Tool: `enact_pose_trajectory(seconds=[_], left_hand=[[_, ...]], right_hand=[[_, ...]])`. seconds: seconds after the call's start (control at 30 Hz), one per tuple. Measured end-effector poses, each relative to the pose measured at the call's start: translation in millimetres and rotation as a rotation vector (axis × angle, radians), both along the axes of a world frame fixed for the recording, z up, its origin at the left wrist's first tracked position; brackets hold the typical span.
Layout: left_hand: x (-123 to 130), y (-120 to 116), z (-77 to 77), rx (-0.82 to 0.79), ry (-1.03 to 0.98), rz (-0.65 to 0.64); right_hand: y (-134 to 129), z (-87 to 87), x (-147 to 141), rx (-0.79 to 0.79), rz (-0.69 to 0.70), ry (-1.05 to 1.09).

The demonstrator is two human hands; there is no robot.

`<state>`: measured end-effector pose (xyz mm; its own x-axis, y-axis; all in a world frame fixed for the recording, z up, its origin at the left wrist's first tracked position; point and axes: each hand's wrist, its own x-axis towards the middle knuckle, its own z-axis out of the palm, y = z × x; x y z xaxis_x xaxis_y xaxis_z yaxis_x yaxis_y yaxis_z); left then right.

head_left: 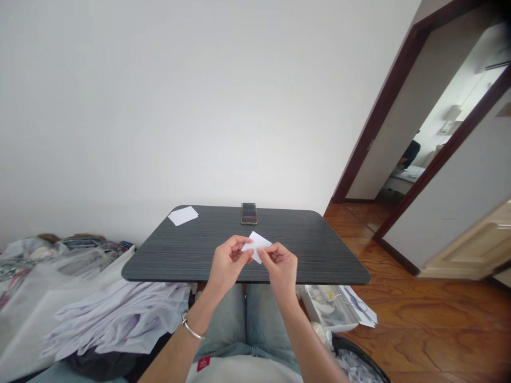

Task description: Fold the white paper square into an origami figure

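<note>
From here I see the left hand (pixel 230 262) and right hand (pixel 281 265) pinching a small white paper (pixel 256 247) between thumbs and fingers, above the near part of the dark table (pixel 191 250). At the table's far edge lies a phone (pixel 249 214); on its far-left corner, white sheets (pixel 182 215).

I can read no lettering anywhere. At the bottom of the frame, the red label (pixel 203 364) on my white top (pixel 243 370) bears pale marks too small to make out, and the phone's screen (pixel 249 213), at centre, is equally illegible to me.
</note>
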<state>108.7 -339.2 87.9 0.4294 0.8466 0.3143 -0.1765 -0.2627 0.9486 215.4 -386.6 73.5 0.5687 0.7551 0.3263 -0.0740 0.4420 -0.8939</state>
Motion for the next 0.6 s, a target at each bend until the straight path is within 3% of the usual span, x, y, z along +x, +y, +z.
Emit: enact_pose_trajectory(seconds=[0.4, 0.6], left_hand=[[-5.3, -0.5, 6.6, 0.006, 0.03, -0.009], [-6.4, 0.1, 3.2, 0.137, 0.078, 0.05]], right_hand=[[-2.6, 1.5, 4.9, 0.053, 0.084, -0.012], [-2.3, 1.0, 5.9, 0.032, 0.043, -0.008]])
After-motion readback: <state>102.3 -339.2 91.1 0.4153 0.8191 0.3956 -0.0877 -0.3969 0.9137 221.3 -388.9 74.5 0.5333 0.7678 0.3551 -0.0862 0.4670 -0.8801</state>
